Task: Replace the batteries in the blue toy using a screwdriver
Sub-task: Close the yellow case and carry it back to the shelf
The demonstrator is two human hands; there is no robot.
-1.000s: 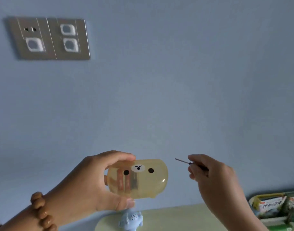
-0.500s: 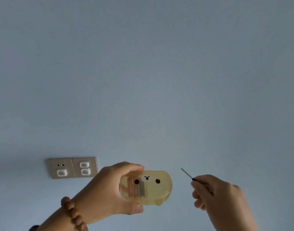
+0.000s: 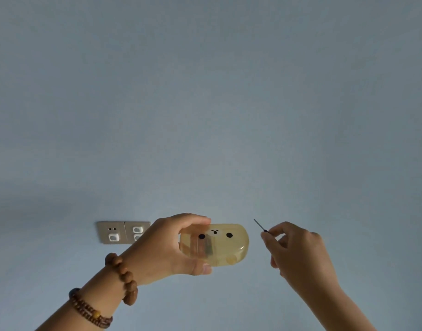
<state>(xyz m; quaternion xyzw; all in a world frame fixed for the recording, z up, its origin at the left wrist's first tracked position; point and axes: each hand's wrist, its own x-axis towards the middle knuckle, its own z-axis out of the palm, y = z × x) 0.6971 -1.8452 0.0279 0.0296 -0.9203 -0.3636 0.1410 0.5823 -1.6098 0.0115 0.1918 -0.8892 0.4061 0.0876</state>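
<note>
My left hand (image 3: 162, 247) grips a translucent yellow case (image 3: 219, 244) with a printed bear face, held up in front of the wall. Several small items show dimly through its left half. My right hand (image 3: 298, 252) pinches a thin small screwdriver (image 3: 259, 225), its tip pointing up and left, a short gap to the right of the case. The screwdriver's handle is hidden in the fingers. The blue toy is out of view.
A pale blue wall (image 3: 205, 103) fills the view. A double wall socket (image 3: 122, 231) sits behind my left hand, partly covered by it. Beaded bracelets (image 3: 119, 278) circle my left wrist.
The view has tilted upward: the table edge, blue toy and tray have dropped out of sight. The socket has shifted. Both hands still hold the case and screwdriver, raised slightly.
</note>
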